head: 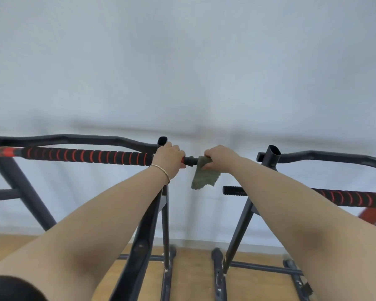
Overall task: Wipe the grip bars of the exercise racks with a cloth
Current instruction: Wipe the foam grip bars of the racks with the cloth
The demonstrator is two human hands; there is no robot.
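Note:
A black grip bar with red stripes (pixel 85 155) runs across the left rack at chest height. My left hand (pixel 169 158) grips its right part, just before the black end cap (pixel 191 160). My right hand (pixel 220 157) holds a grey-green cloth (pixel 205 177) against the tip of that end cap, and most of the cloth hangs down below my fingers. A second striped grip bar (pixel 356 197) belongs to the right rack and lies lower, under my right forearm.
Two dark metal racks stand side by side: the left rack's frame (pixel 164 224) and the right rack's frame (pixel 241 227), with a narrow gap between them. Their feet rest on a wooden floor (pixel 193 276). A pale wall (pixel 182 72) is close behind.

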